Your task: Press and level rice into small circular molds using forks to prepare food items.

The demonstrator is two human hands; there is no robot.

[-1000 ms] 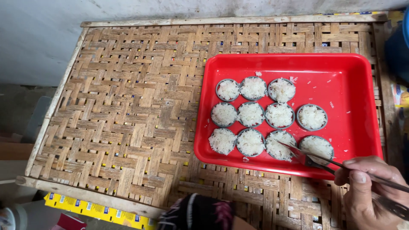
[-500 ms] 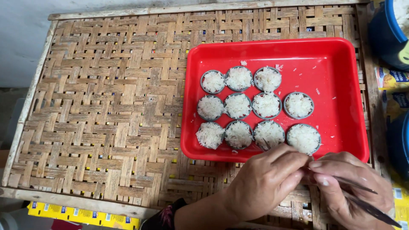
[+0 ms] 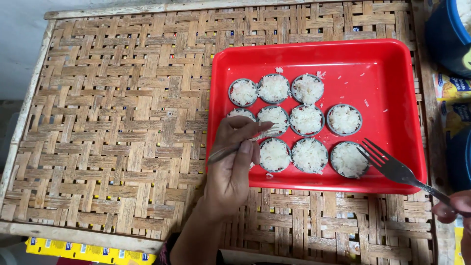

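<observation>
On the red tray (image 3: 382, 64), ten small round moulds (image 3: 306, 120) are sitting rice-filled, while the left hand (image 3: 235, 162) is pinching what seems a spoon (image 3: 235, 147) and the right hand (image 3: 454, 208) is gripping a fork (image 3: 392, 167).

Woven bamboo table (image 3: 108, 122); red tray (image 3: 392, 73) resting at right side.

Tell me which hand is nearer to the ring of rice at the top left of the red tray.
Left. The left hand is just below that ring of rice, over the tray's left side. The right hand is far off, beyond the red tray's bottom right corner, holding a fork.
</observation>
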